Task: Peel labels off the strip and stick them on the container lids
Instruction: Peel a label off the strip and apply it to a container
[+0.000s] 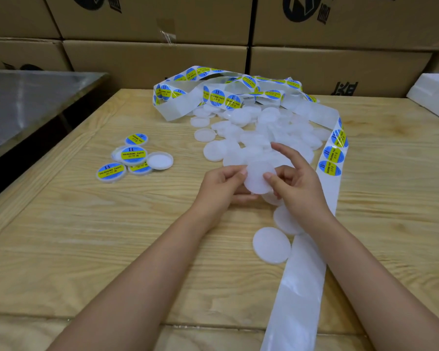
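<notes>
Trailing off the near edge of the table, the bare end of the strip lies flat, two blank spares just beside it. A little further in, both hands meet on one blank lid held just above the wood: the left hand is curled round its left rim; the right hand pinches its right rim, thumb on top, forefinger lifted clear; neither carries a label that I can see.

The next label sits on the strip just beyond the right wrist, and I'd judge the trouble lies there — the right forearm crosses over the strip, so a reach could drag it and scatter the spares; a label peeled carelessly may curl onto itself or land off-centre, and it may not lift cleanly from smooth plastic.

Beyond the hands lies the pile of blank lids; left of it, well apart, a small cluster of labelled lids; further back the strip loops in a tangle over the pile.

The table is pale, grained planking; a steel bench stands to the left; cardboard boxes are stacked along the back — white foam at the far right.
</notes>
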Tool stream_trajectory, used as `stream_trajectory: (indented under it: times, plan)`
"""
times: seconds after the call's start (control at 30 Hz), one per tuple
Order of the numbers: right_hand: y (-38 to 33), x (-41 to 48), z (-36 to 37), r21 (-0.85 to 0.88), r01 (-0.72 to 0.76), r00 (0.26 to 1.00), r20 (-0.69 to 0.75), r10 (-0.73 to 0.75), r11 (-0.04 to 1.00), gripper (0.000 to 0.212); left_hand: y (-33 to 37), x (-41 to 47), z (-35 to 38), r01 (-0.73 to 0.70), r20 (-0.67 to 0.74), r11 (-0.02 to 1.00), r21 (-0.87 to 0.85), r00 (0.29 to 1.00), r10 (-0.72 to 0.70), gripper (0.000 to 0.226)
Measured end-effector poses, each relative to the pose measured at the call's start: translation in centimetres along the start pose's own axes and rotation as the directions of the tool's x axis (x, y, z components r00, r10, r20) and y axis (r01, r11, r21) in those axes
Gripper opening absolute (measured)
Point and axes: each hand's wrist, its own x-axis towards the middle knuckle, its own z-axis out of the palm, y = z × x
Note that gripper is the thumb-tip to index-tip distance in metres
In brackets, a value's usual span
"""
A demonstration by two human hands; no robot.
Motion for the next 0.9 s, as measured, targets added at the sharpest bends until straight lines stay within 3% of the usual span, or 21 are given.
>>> stream_trajectory:
  times: [0.07,0.17,0.27,0.37,0.43,0.57,0.9]
  plan:
    - [0.0,0.0,0.0,-0.039,0.009,0.999,-0.035,-0.011,0.999,0.056,0.1,0.1,-0.2,0.048,0.017,0.996,-0.075,0.999,-0.047,0.024]
    - [-0.4,0.2,-0.1,-0.06,0.034,0.975,-0.217,-0.046,0.998,0.051,0.4,0.1,-0.3,0.097,0.041,0.971,-0.217,0.995,-0.09,0.017]
    - [-1.0,0.3,-0.5,0.154,0.023,0.93,-0.367,0.036,0.988,0.024,0.5,0.2,-0.4,0.124,0.042,0.941,-0.315,0.992,-0.117,0.017]
    - [-1.3,0.1,-0.4,0.531,-0.113,0.929,-0.244,0.279,0.84,0.007,0.7,0.3,-0.3,0.145,0.047,0.917,-0.373,0.989,-0.137,0.016]
    - [-1.3,0.0,-0.1,0.676,-0.216,0.916,-0.109,0.386,0.705,0.002,0.8,0.2,-0.4,0.155,0.063,0.911,-0.382,0.988,-0.141,0.016]
    - [-1.1,0.2,0.1,0.708,-0.368,0.859,0.01,0.511,0.603,0.011,0.7,0.2,-0.4,0.153,0.104,0.923,-0.353,0.987,-0.124,0.017]
    - [-0.6,0.6,0.3,0.664,-0.436,0.844,0.067,0.533,0.608,0.007,0.4,0.2,-0.4,0.161,0.151,0.93,-0.332,0.982,-0.116,0.016]
